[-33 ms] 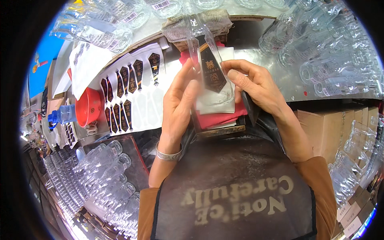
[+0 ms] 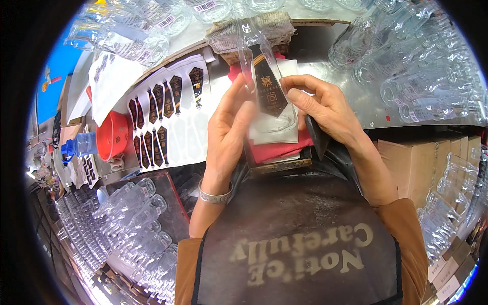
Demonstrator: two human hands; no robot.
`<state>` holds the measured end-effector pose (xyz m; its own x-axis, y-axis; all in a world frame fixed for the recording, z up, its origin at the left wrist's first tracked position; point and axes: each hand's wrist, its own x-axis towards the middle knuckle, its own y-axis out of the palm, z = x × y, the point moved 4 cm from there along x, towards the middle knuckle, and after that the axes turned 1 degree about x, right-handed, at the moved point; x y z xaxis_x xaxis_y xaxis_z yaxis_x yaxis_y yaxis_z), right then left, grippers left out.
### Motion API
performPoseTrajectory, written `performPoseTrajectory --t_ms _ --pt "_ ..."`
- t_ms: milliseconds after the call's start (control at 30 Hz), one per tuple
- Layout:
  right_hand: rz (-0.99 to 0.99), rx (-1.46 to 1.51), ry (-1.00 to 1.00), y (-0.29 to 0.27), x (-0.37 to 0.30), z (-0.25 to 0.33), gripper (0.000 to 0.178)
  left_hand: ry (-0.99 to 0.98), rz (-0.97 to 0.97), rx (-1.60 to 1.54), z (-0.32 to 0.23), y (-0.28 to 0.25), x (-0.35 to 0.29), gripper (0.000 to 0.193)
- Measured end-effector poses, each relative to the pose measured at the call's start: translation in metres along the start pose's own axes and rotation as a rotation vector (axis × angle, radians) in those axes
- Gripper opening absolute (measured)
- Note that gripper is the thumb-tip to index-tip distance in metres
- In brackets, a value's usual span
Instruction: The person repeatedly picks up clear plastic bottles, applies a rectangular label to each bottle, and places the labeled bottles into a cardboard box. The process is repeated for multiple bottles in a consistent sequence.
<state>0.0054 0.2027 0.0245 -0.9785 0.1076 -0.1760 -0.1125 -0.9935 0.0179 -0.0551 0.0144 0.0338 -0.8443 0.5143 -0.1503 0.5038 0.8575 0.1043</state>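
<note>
A clear glass bottle [image 2: 290,125] lies in front of me with its neck pointing away. On its upper face sits a black, pointed label with gold characters [image 2: 271,91]. My left hand [image 2: 228,124] is curved along the bottle's left side, thumb and fingers against the glass. Closed at the right side, my right hand [image 2: 325,107] has its thumb and forefinger at the bottle's edge. A dark flat piece, like a scraper [image 2: 317,136], sticks out under the right palm, tucked in the lower fingers. Beneath the bottle are white sheets and a red cloth [image 2: 279,151] on a wooden stand.
A rolled rag [image 2: 223,39] props the bottle's neck. At left lie a sheet of black labels [image 2: 161,101], a red bowl [image 2: 113,136] and a blue-capped plastic bottle [image 2: 81,146]. Many glass bottles [image 2: 401,66] stand around the bench; cardboard boxes [image 2: 406,162] are at right.
My right thumb and the dark flat piece have shifted very slightly. The bottle, the label and my left hand look the same.
</note>
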Motion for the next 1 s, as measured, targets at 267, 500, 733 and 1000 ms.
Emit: performPoseTrajectory --t_ms 267,500,733,1000 --pt "-0.054 -0.086 -0.049 0.003 0.006 0.001 0.04 0.043 -0.048 -0.026 0.006 0.006 0.003 0.061" --pt "-0.111 -0.131 -0.103 0.004 0.006 0.001 0.044 0.058 -0.044 -0.043 0.007 0.006 0.003 0.06" --pt "-0.11 -0.108 -0.064 0.004 0.006 0.001 0.044 0.045 -0.046 -0.033 0.006 0.006 0.004 0.06" --pt "-0.101 0.249 0.097 -0.026 0.018 -0.028 0.037 0.047 -0.071 -0.025 0.01 0.007 0.003 0.061"
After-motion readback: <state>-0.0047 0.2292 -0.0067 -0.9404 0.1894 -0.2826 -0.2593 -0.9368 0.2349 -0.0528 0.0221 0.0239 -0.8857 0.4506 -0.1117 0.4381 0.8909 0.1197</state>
